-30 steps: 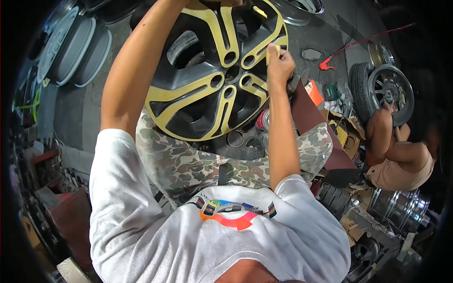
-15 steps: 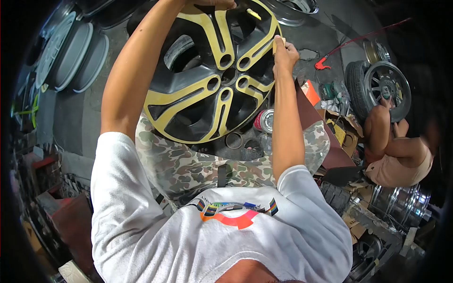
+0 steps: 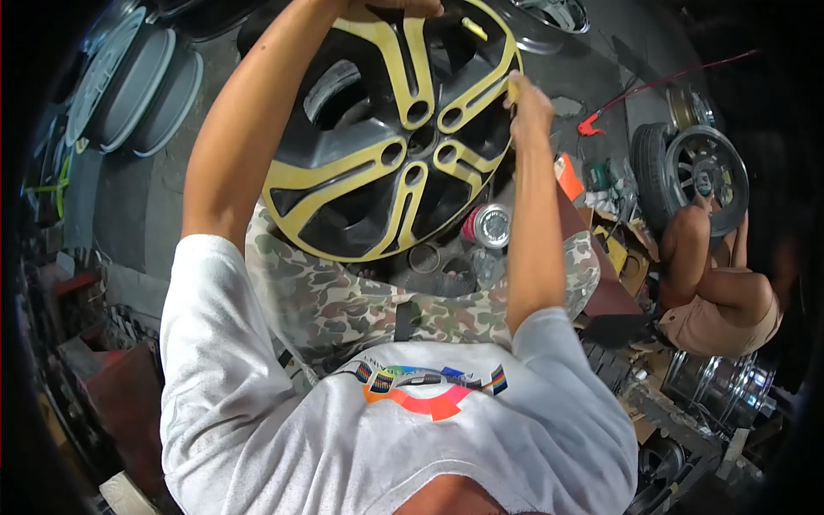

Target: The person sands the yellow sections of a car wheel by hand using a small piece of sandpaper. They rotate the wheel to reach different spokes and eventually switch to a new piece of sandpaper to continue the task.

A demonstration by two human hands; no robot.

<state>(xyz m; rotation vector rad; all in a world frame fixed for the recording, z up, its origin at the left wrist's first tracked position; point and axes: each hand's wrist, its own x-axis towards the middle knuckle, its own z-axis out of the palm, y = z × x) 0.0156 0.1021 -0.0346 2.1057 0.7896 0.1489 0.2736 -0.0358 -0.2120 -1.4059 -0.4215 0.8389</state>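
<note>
In front of me a black alloy wheel rim (image 3: 343, 137) with yellow spoke faces and a yellow outer lip lies tilted above my camouflage-covered lap. At the top edge of the view my left hand (image 3: 399, 5) is closed over its far edge, mostly cut off by the frame. Against the rim's right edge my right hand (image 3: 532, 110) pinches a small yellow pad (image 3: 513, 89), perhaps folded sandpaper. A short yellow strip (image 3: 474, 30) sits near the rim's upper right. Below the right edge stands a red and silver tin (image 3: 492, 226).
Several grey wheel rims (image 3: 154, 81) stand at the left. To the right, a red air blow gun (image 3: 590, 125) lies on the floor with its hose. Beyond it a co-worker (image 3: 717, 292) sits with hands at a tyred wheel (image 3: 708, 176). Cartons (image 3: 631, 257) lie between us.
My right hand, with the yellow pad, has shifted slightly right and down along the rim's edge. My left hand stays at the far edge; the whole view has shifted slightly.
</note>
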